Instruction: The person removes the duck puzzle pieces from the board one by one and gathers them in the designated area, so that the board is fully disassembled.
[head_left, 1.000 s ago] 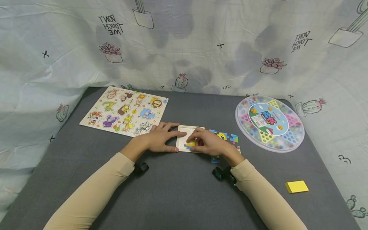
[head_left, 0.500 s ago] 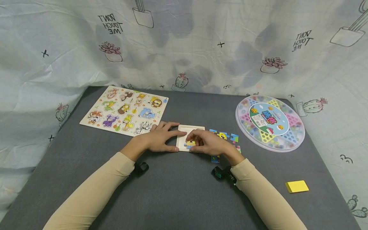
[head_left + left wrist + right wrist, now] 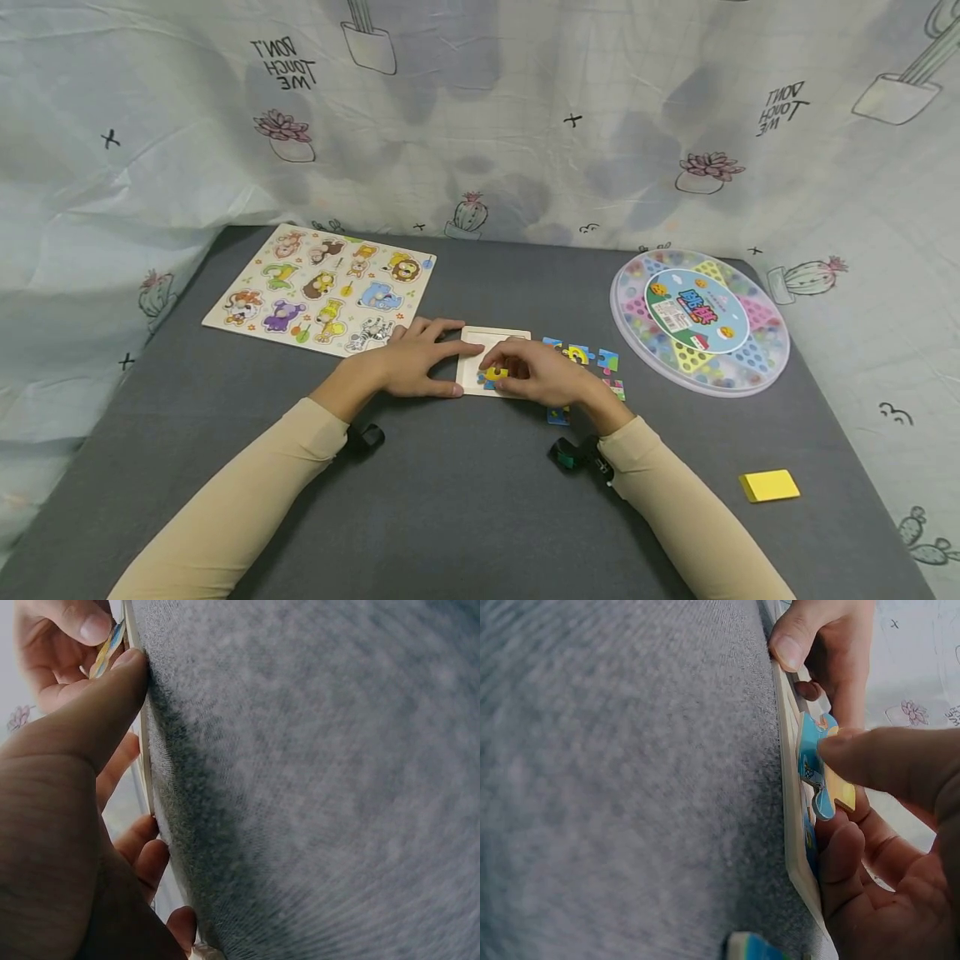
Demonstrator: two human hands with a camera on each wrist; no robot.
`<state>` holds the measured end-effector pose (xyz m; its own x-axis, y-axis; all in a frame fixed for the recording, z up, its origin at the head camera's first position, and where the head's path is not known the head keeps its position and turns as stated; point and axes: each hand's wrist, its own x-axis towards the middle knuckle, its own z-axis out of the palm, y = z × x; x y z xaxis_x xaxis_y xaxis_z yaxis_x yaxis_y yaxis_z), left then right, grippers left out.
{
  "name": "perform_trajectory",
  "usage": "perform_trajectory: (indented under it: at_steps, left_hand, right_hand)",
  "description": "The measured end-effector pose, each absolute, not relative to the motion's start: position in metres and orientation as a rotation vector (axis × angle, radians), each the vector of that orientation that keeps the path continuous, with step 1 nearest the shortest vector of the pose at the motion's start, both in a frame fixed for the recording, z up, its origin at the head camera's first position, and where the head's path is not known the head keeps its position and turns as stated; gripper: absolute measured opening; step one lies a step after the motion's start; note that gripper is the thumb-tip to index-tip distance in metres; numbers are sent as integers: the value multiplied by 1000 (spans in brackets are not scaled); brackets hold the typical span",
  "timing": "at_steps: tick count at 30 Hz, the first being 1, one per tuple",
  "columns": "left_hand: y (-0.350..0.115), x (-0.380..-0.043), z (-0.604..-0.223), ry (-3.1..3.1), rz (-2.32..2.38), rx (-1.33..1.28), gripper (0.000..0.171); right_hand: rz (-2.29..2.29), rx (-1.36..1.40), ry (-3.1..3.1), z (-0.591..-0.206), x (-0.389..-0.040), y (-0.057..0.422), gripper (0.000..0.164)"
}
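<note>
My right hand (image 3: 543, 371) pinches a jigsaw piece (image 3: 810, 754), blue and yellow, between thumb and fingers. The piece is tilted over the small wooden puzzle tray (image 3: 474, 363), near its front edge. Below it in the right wrist view, part of another blue piece (image 3: 810, 844) shows in the tray. My left hand (image 3: 416, 364) lies at the tray's left side with fingers spread. Its thumb (image 3: 127, 667) touches the front edge and its index fingertip reaches over the left rim. The right hand hides the tray's right part.
Several loose jigsaw pieces (image 3: 577, 354) lie right of the tray, partly behind the right hand. An animal puzzle board (image 3: 347, 275) is at the back left, close to the left fingers. A round Chinese checkers set (image 3: 697, 321) lies back right, a yellow block (image 3: 769, 486) front right.
The right hand stays over the tray, and the held piece shifts and tilts slightly between its fingers. The left hand keeps its place at the tray's edge.
</note>
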<state>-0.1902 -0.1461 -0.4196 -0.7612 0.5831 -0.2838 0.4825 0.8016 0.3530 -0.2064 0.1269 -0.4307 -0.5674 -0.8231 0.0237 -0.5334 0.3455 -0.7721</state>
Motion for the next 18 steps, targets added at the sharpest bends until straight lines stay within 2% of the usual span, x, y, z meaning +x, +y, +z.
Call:
perform_trajectory:
  at_steps: [18]
  left_hand:
    - [-147,-191,-420,2611,362,820,70]
  right_hand:
    - [-1160,-1156,2227,-430,-205,130,23]
